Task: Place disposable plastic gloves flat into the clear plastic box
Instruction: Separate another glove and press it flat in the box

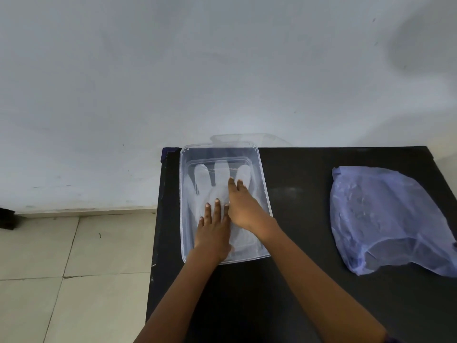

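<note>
A clear plastic box (184, 184) stands on the left part of a black table. Inside it a translucent disposable glove (201, 179) lies spread out, fingers pointing to the far wall. My left hand (214, 231) rests flat on the glove's palm area, fingers apart. My right hand (241, 206) lies flat beside it, its fingertips on the glove near the finger roots. Both hands press down and grip nothing. The glove's cuff end is mostly hidden under my hands.
A bluish plastic bag (385, 219) lies on the right side of the black table (296, 194). A clear lid (247, 138) leans behind the box against the white wall. Tiled floor shows to the left, past the table edge.
</note>
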